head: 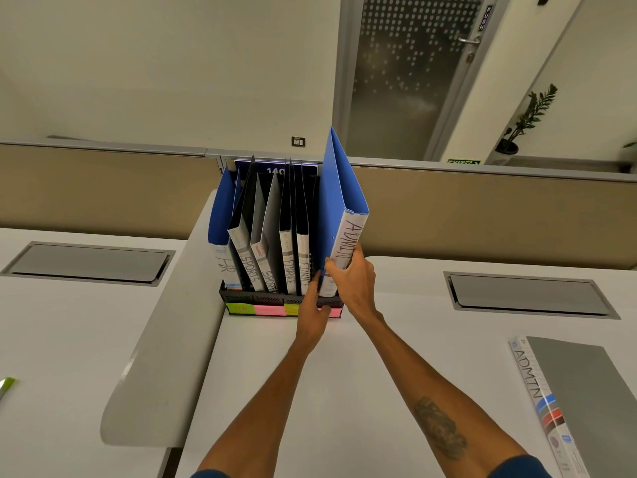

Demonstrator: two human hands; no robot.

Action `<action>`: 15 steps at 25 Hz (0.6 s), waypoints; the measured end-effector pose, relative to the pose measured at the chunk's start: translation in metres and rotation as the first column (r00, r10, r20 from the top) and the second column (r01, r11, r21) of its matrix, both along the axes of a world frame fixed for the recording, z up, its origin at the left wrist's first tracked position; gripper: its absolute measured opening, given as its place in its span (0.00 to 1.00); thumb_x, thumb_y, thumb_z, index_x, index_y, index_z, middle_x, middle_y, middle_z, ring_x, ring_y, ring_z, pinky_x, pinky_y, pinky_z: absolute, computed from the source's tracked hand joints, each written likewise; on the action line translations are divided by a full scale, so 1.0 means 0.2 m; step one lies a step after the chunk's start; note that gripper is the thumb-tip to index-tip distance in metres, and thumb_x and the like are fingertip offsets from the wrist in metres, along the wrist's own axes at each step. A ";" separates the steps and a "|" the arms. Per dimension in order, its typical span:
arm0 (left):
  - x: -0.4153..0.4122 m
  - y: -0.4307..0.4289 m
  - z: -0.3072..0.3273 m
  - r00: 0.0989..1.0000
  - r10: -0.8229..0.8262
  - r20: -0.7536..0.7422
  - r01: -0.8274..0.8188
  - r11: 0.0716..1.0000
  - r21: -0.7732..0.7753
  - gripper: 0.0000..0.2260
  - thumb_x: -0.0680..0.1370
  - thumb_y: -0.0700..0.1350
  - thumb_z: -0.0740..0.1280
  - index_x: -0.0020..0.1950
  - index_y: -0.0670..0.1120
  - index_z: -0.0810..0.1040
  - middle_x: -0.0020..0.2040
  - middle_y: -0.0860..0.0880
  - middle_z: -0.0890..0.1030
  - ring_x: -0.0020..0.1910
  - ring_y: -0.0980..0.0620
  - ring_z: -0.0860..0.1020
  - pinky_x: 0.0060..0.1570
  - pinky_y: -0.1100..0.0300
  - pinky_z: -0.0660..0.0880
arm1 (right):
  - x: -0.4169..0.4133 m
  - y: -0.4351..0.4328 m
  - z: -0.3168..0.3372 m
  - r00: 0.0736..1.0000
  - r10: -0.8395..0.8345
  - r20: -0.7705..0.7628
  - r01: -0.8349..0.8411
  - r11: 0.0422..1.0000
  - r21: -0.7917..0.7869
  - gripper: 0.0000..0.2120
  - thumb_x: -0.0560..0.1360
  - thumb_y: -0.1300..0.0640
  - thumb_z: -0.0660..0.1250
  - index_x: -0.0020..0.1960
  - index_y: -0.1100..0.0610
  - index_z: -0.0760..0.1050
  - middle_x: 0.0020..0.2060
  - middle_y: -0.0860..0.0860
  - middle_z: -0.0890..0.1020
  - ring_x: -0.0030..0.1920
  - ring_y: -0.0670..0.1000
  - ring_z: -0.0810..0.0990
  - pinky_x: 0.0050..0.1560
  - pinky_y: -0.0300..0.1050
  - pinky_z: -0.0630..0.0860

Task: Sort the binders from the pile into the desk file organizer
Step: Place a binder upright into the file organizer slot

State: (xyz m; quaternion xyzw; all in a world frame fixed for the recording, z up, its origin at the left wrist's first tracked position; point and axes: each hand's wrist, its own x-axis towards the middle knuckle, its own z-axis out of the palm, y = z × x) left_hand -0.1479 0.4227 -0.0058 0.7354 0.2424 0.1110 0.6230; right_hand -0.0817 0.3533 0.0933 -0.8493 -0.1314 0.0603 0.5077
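Observation:
A black desk file organizer (262, 300) stands at the back of the white desk, with coloured sticky labels on its front. It holds a blue HR binder (220, 215), two SPORTS binders (248, 267) and two FINANCE binders (289, 267). A blue binder marked ADMIN (339, 201) stands tilted in the rightmost slot. My right hand (355, 281) grips the lower part of its spine. My left hand (312, 315) rests fingers-up against the organizer's front, next to that binder's left cover. A grey ADMIN binder (572, 401) lies flat at the right edge of the desk.
Two grey cable-hatch covers (89, 263) (527, 294) are set into the desks on either side. A tan partition (482, 215) runs behind the organizer. A curved grey divider (162, 339) separates the left desk. A green object (5, 386) shows at the far left.

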 end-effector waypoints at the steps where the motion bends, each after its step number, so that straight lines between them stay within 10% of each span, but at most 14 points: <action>1: 0.00 0.00 0.01 1.000 -0.005 -0.006 0.005 1.000 0.002 0.37 0.75 0.27 0.63 0.78 0.50 0.56 0.75 0.54 0.64 0.73 0.57 0.62 0.71 0.57 0.66 | 0.00 -0.01 0.00 1.000 -0.012 -0.009 0.012 1.000 0.007 0.27 0.74 0.50 0.71 0.69 0.54 0.66 0.64 0.53 0.76 0.60 0.57 0.78 0.55 0.52 0.81; 15: 0.00 0.01 0.02 0.998 -0.038 -0.042 0.036 0.998 -0.051 0.37 0.74 0.27 0.66 0.78 0.48 0.55 0.76 0.51 0.64 0.74 0.55 0.62 0.71 0.54 0.65 | -0.01 0.00 0.04 0.997 0.073 -0.008 -0.074 0.996 -0.045 0.31 0.75 0.51 0.70 0.73 0.55 0.62 0.68 0.53 0.73 0.64 0.58 0.76 0.59 0.54 0.77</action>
